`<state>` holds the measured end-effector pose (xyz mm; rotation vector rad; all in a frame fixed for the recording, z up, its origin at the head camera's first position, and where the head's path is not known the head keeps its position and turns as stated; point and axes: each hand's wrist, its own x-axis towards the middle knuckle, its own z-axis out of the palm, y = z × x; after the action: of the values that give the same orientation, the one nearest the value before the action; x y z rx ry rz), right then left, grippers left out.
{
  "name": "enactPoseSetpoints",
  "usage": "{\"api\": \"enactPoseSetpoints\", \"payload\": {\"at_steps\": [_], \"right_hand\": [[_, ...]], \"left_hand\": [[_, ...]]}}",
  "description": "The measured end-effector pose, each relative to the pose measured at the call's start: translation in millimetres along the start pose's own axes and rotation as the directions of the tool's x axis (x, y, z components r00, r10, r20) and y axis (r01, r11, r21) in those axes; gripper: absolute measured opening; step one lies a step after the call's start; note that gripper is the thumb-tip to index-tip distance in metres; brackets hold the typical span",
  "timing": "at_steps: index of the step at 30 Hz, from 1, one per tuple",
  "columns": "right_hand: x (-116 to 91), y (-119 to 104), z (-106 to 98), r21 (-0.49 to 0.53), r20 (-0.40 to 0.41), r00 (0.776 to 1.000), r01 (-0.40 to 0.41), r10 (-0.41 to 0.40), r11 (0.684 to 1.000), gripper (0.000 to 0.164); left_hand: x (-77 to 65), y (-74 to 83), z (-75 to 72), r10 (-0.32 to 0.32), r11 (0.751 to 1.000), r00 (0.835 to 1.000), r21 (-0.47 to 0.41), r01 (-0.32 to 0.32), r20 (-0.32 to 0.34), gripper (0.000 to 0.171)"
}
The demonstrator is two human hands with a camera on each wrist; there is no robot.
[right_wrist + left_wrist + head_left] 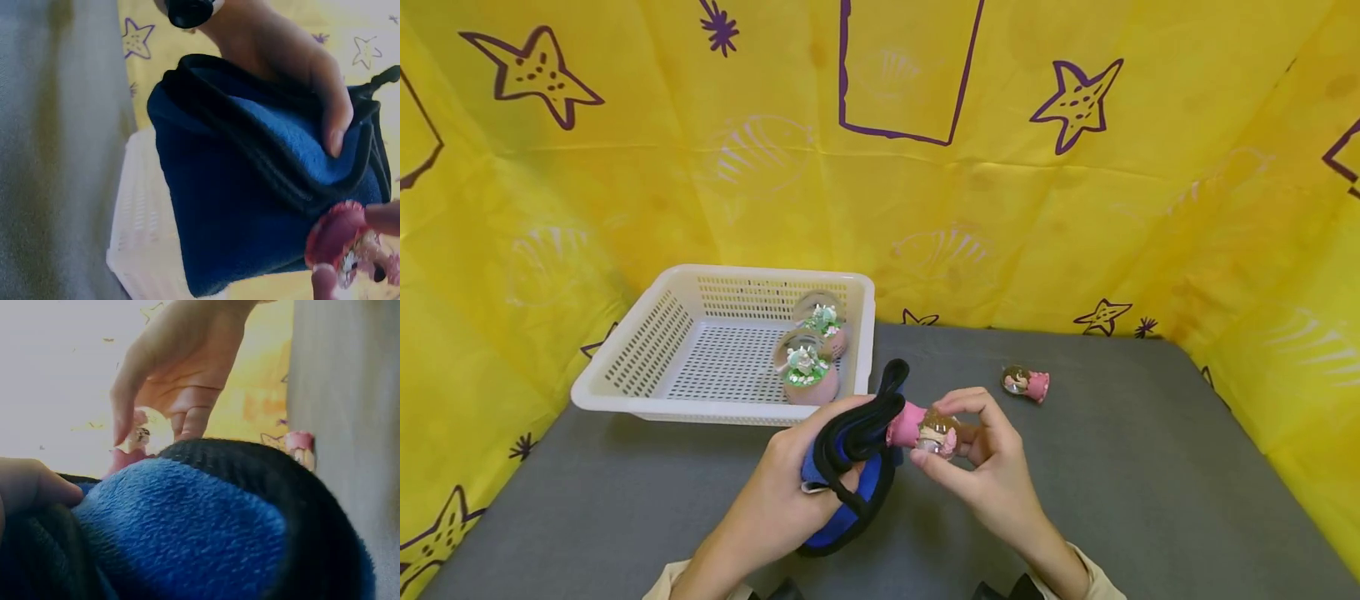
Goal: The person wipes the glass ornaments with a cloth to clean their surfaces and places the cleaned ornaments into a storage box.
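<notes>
My left hand (778,492) grips a folded blue fleece cloth (863,508) with black edging, a bunched black strip standing up at its top. With thumb and fingertips my right hand (996,458) pinches the clear dome of a small snow globe (938,433), held sideways above the table. Its pink base (334,237) points left and lies against the cloth in the right wrist view. Inside the dome is a tiny figure with pink and pale parts. The left wrist view is mostly filled by the cloth (187,519), which hides part of the base.
A white plastic basket (700,410) stands at the back left, with two larger snow globes (812,387) on pink bases at its right side. Another small snow globe (1036,385) lies on its side on the grey table (1135,467). Yellow printed curtain (985,192) surrounds the table.
</notes>
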<state>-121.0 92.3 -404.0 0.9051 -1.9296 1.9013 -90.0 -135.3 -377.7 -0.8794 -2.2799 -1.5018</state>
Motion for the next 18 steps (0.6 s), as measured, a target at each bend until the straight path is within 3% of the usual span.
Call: {"api": "enactPoseSetpoints", "payload": {"at_steps": [7, 12, 15, 18], "right_hand": [[3.7, -1.2, -4.1, 0.022, -0.083, 0.995, -0.055, 0.057, 0.998, 0.047], [7.0, -3.1, -6.7, 0.101, -0.136, 0.985, -0.089, 0.102, 0.991, 0.044], [7.1, -3.4, -7.6, 0.161, -0.098, 0.99, -0.081, 0.097, 0.984, 0.041], [5.2, -3.6, -7.7, 0.197, 0.004, 0.997, -0.072, 0.073, 0.978, 0.039]], "left_hand": [[-1.1, 0.8, -1.8, 0.012, 1.0, 1.0, -0.006, -0.012, 0.025, 0.061], [-1.3, 0.3, -4.0, 0.007, 1.0, 0.999, -0.024, -0.008, -0.042, 0.059], [-0.3, -0.6, -4.0, 0.013, 1.0, 0.995, 0.015, -0.012, -0.1, 0.057], [0.1, -1.3, -3.5, 0.01, 0.999, 0.996, 0.034, -0.007, -0.094, 0.057]]}}
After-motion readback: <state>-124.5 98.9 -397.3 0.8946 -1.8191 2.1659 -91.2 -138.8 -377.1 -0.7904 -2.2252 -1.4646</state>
